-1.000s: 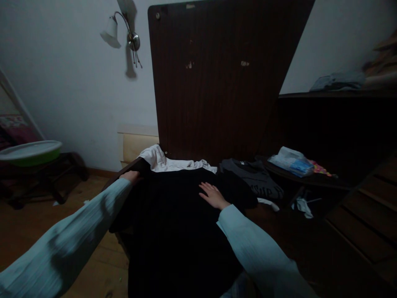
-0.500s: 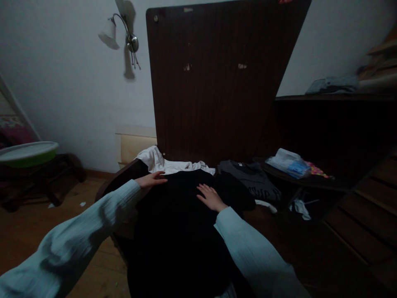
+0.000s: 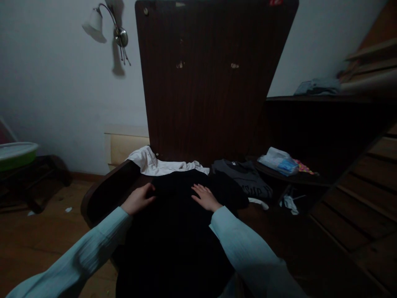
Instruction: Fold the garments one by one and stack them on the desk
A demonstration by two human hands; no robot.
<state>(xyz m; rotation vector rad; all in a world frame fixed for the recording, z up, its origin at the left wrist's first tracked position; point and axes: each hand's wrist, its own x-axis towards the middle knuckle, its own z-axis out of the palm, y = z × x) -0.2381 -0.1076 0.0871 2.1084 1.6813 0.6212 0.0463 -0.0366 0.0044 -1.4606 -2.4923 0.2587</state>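
Observation:
A black shirt lies spread out in front of me over a dark wooden seat, its details lost in the dim light. My left hand is at the shirt's left edge, fingers curled and thumb bent inward, closed on the dark cloth. On the upper right part of the shirt, my right hand rests flat with its fingers spread. Beyond the collar side lies a crumpled white cloth. A dark grey shirt with black lettering is to the right of the black one.
A tall dark wooden board stands behind the clothes. The curved wooden armrest is at the left. On the right, a shelf holds a plastic packet. A green basin sits on a low stool at far left.
My left hand has come down and toward me along the shirt's left edge, its fingers curling in. My right hand stays flat on the shirt. The view has shifted slightly right.

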